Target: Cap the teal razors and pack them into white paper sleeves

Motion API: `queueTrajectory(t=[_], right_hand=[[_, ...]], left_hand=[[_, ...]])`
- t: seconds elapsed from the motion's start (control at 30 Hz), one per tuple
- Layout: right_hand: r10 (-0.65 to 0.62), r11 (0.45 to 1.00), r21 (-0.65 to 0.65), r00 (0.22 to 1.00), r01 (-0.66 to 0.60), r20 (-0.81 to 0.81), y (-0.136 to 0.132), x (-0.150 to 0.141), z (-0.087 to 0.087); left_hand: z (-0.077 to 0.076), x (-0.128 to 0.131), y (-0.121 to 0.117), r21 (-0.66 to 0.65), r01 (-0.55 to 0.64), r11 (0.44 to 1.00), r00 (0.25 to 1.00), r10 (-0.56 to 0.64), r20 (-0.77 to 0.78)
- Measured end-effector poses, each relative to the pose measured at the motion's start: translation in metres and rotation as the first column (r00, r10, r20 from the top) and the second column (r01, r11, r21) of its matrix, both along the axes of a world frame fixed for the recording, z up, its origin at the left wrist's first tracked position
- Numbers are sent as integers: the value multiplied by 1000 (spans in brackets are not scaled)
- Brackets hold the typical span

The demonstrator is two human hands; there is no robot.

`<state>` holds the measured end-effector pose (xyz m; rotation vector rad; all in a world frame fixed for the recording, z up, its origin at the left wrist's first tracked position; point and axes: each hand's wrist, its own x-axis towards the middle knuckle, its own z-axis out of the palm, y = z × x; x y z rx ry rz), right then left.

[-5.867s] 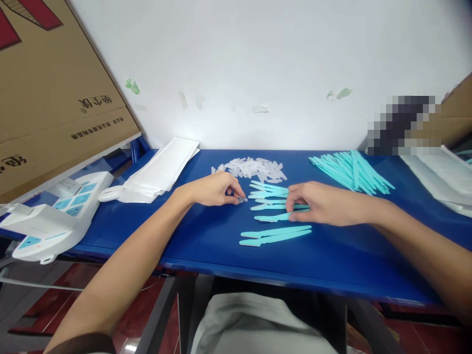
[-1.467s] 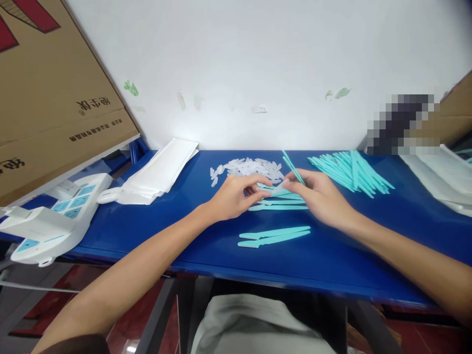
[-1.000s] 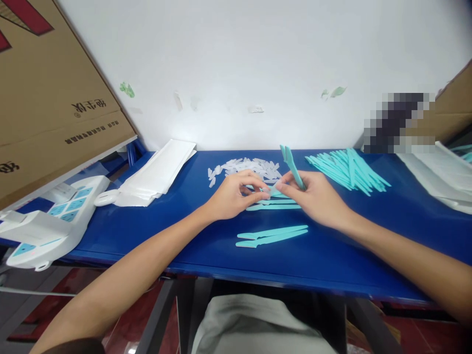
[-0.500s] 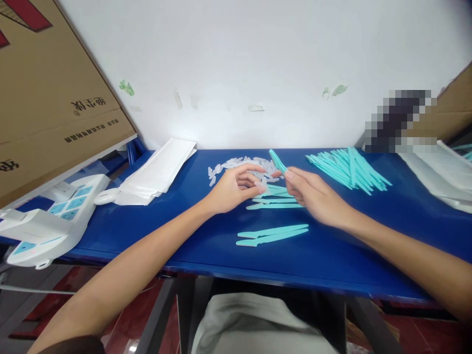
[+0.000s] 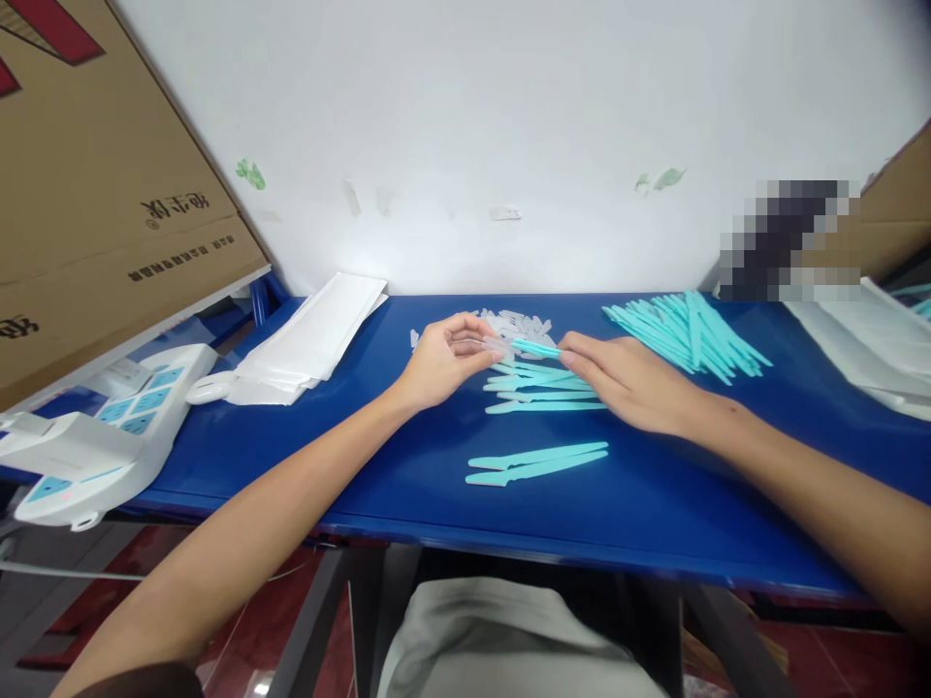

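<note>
Teal stick [image 5: 536, 348] pinched in right hand [image 5: 618, 378], its tip at a clear cap [image 5: 497, 344] pinched in left hand [image 5: 437, 363]; hands apart. Fitting looks partway, seating unclear. Much seems left: loose caps [image 5: 518, 328] heap just beyond left hand, big pile [image 5: 694, 334] of sticks past right. Row of sticks [image 5: 542, 396] lies below and between, pair [image 5: 538, 469] nearer; whether capped, cannot tell.

Plain turquoise slim plastic sticks [image 5: 698, 339] lie toward three o'clock, translucent whitish small plastic caps [image 5: 518, 325] toward two. The desk [image 5: 407, 485] is deep glossy blue. At ten, a brown cardboard box [image 5: 87, 165] shows red shapes and black lettering; at nine, a white plastic power strip [image 5: 169, 412] bears light-blue panels [image 5: 136, 425].
</note>
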<state>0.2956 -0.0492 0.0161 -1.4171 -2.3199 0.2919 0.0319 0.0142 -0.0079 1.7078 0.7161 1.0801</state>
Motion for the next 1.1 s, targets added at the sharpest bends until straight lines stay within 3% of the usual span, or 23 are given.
queueTrajectory(t=[0.5,0.77,0.97,1.1], right_hand=[[-9,998,-57,989,17,145,-2,-2,2],[-13,995,-98,995,22,99,-5,-3,1],[6,997,-75,998,0,68,-6,-7,1],[-50,997,-49,998,52,50,-6,-8,1]], left_hand=[[4,2,-5,-6,-1,1000,998,2,58],[5,3,-10,-1,68,998,996,-67,61],[6,4,-14,23,26,999,1000,-27,15],[8,6,-16,-39,48,998,996,-45,74]])
